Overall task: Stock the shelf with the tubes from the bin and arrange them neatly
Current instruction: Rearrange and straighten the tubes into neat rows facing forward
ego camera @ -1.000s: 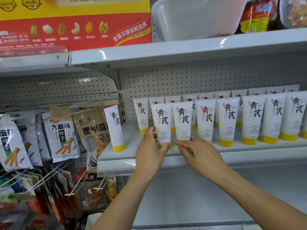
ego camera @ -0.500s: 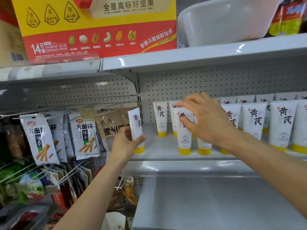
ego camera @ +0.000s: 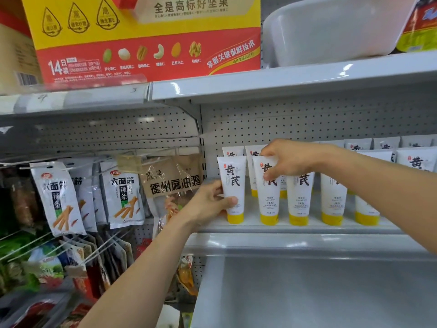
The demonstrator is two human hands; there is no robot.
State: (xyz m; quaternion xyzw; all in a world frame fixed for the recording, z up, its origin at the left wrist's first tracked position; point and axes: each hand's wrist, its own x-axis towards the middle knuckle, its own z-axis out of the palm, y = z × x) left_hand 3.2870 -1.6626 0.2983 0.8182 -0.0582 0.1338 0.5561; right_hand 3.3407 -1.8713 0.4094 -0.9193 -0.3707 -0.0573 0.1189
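Note:
White tubes with yellow caps stand cap-down in two rows on the middle shelf (ego camera: 295,229). My left hand (ego camera: 208,202) grips the leftmost front tube (ego camera: 233,185), which stands upright at the row's left end. My right hand (ego camera: 290,159) pinches the top of the second front tube (ego camera: 268,200) beside it. More front-row tubes (ego camera: 299,202) continue to the right, partly hidden by my right forearm. A white bin (ego camera: 331,29) sits on the top shelf, its inside hidden.
A red and yellow nut box (ego camera: 146,36) stands on the top shelf left of the bin. Snack bags (ego camera: 125,195) hang on hooks left of the tubes. The lower shelf (ego camera: 307,292) lies below. A pegboard back wall stands behind the tubes.
My left hand carried the lone left tube rightward and stood it at the front row's left end. My right hand dropped from above the row onto the second tube's top.

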